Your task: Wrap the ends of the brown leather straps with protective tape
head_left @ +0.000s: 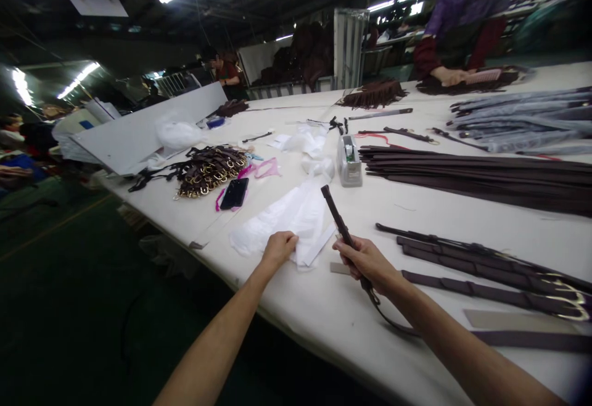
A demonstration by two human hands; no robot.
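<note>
My right hand is closed around a dark brown belt, whose upper end stands up tilted above the table. The belt's tail curves below the hand and runs off to the right. My left hand has its fingers pinched at the edge of a pile of thin white wrapping sheets. A narrow white paper strip lies between the two hands. To the right, more brown belts with gold buckles rest side by side.
A tape dispenser stands behind the sheets. A phone and a heap of buckled straps lie to the left. Long brown straps and plastic-wrapped belts fill the right. Across the table, a co-worker's hand holds a pink comb.
</note>
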